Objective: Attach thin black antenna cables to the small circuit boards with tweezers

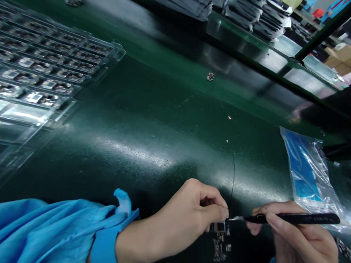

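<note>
Across our bench lies a dark green mat, glossy, with lamp glare smeared over it. At its left edge sit clear plastic trays with rows of small boards in their pockets; the nearest pockets look bare. Beyond the mat runs a green-framed shelf rail, and on it stand stacks of grey trays. Cardboard boxes show far off to the right. One loose chip-sized part lies alone on the mat, well apart from our hands, and a clear bag with blue contents rests near our right wrist.

Our left hand, in a blue sleeve, has thumb and forefinger pinched shut on the upper end of a small circuit board, which lies low in the middle of the view on the mat. The board's long axis runs from those fingertips back towards us.

Our right hand is closed around black tweezers. They lie almost level across the view, handle to the right and the bright tip pointing left, meeting our left fingertips just above the board. A thin black wire runs away from that spot over the mat
</note>
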The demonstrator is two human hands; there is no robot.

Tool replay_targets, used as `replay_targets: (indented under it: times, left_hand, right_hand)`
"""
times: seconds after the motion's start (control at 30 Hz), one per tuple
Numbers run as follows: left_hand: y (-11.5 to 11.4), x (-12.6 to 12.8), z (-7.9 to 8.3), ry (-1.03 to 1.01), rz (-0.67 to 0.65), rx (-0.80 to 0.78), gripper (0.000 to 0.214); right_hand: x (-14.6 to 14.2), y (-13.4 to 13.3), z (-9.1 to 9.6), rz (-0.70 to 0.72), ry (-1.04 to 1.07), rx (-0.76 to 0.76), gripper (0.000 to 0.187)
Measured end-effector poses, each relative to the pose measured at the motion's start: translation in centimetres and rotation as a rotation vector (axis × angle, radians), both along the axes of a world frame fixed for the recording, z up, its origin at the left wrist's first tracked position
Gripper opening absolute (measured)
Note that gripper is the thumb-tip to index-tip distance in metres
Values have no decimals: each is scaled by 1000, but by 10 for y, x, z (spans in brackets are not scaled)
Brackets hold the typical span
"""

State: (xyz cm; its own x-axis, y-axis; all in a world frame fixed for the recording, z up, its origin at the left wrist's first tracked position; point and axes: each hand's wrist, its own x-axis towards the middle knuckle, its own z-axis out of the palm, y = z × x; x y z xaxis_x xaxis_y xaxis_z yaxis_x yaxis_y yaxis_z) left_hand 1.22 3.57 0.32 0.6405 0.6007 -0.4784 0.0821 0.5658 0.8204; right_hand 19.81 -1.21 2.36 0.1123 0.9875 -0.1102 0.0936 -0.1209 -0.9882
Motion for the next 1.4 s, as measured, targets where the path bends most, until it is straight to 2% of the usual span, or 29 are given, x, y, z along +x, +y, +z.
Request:
replay_targets:
  times: [0.57, 0.8, 1.2, 1.4]
  left_hand:
    - [-2, -1, -2, 10, -10, 18, 17]
    - [-1, 0, 0, 2, -8, 19, 17]
    - [0, -1, -1, 6, -3, 19, 17]
    - [-1, -1, 0, 0, -3, 12, 18]
  right_hand:
    - [-1, 1, 0, 9, 15, -21, 11]
    - [-2, 1, -1, -39, 22, -24, 9]
    - [-1, 1, 1, 22, -9, -6, 10]
    - [-5, -1, 4, -44, -9, -18, 9]
